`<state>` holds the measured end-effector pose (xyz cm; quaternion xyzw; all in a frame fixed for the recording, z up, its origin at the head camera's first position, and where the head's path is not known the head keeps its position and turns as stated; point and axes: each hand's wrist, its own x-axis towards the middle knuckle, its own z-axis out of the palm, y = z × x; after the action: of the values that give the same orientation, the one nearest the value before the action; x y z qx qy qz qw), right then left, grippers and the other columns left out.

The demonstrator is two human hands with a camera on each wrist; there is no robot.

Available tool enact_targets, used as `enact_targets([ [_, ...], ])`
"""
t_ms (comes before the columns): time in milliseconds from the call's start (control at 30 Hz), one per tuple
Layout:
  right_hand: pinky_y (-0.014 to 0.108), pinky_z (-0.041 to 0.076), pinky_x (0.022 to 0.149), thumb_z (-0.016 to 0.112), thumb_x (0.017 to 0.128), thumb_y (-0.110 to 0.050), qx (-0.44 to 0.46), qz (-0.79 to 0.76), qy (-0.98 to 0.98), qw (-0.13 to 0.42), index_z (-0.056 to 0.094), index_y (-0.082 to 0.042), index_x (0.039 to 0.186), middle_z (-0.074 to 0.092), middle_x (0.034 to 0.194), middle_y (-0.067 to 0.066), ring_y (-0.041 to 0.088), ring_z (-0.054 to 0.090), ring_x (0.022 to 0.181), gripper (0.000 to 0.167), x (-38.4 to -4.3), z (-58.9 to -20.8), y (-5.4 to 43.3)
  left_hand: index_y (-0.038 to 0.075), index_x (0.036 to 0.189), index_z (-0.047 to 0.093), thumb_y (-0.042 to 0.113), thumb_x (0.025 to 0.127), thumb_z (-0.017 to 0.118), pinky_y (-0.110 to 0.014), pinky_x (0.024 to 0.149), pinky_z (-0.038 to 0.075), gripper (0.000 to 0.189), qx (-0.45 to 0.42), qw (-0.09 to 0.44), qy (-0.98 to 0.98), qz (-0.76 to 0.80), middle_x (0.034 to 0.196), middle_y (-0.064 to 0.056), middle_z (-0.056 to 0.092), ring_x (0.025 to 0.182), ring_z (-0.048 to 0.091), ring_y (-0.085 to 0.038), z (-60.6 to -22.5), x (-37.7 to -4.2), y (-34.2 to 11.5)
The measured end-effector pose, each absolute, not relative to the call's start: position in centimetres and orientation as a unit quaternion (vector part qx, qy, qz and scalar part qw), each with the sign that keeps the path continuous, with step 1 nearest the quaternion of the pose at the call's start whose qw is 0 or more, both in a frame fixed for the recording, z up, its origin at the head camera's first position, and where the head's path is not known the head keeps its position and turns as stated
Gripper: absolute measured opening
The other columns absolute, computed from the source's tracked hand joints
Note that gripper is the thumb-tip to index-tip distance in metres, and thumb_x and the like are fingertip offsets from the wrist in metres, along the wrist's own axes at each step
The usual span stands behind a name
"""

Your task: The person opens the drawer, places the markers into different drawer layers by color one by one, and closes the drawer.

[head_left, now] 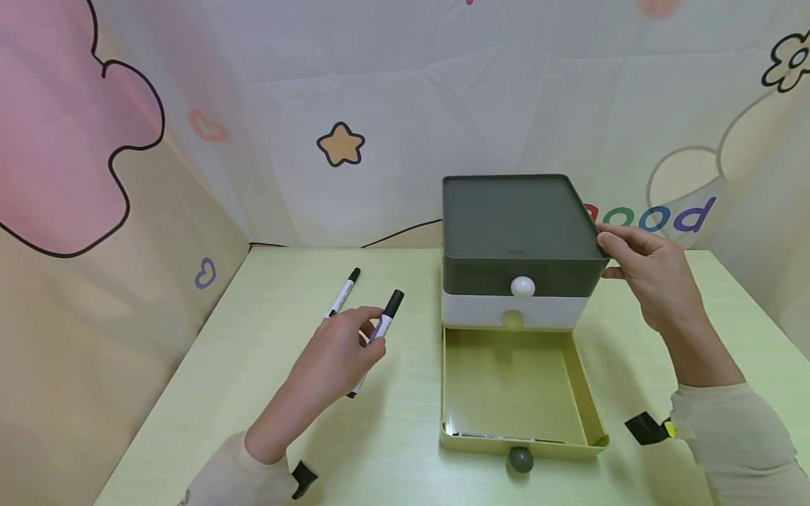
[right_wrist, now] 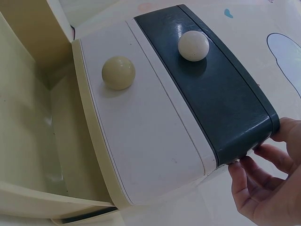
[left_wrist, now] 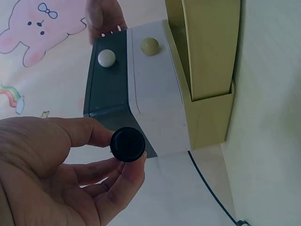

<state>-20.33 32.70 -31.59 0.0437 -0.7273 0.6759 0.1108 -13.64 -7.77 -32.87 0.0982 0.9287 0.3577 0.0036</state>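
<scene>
In the head view my left hand (head_left: 342, 348) pinches a black-capped white marker (head_left: 393, 305) between thumb and fingers, raised at a tilt over the table. The left wrist view looks end-on at the marker's black end (left_wrist: 127, 144). Just behind that hand a second black-capped marker (head_left: 344, 292) shows, its lower part hidden. My right hand (head_left: 652, 270) holds the right edge of a small drawer cabinet (head_left: 519, 218), thumb on top and fingers at the side. The cabinet's bottom yellow drawer (head_left: 506, 386) is pulled out; the white drawer (right_wrist: 141, 117) and dark green drawer (right_wrist: 216, 89) are closed.
A grey knob (head_left: 521, 459) sticks out from the drawer's front near the table's (head_left: 253, 393) close side. Behind the table hangs a printed cloth (head_left: 392, 126). A dark cable (head_left: 401, 232) runs behind the cabinet on its left.
</scene>
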Motion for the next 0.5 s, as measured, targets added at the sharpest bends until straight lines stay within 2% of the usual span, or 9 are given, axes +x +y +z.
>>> enact_targets([
  [167, 0.016, 0.054, 0.069, 0.068, 0.101, -0.017, 0.045, 0.681, -0.722, 0.111, 0.075, -0.013, 0.127, 0.065, 0.108, -0.006, 0.004, 0.064, 0.089, 0.027, -20.3, -31.6, 32.7, 0.003, 0.130, 0.068, 0.002, 0.091, 0.065, -0.030, 0.060, 0.050, 0.040, 0.113, -0.004, 0.930, 0.349, 0.092, 0.000, 0.069, 0.072, 0.063, -0.010, -32.5, -13.2, -7.3],
  [500, 0.017, 0.054, 0.069, 0.068, 0.101, -0.016, 0.048, 0.684, -0.719, 0.112, 0.076, -0.014, 0.125, 0.067, 0.107, -0.006, 0.004, 0.064, 0.090, 0.025, -20.3, -31.6, 32.7, 0.003, 0.130, 0.068, 0.003, 0.092, 0.066, -0.029, 0.054, 0.048, 0.038, 0.135, -0.014, 0.929, 0.345, 0.091, -0.002, 0.067, 0.070, 0.059, -0.010, -32.0, -12.5, -6.6],
])
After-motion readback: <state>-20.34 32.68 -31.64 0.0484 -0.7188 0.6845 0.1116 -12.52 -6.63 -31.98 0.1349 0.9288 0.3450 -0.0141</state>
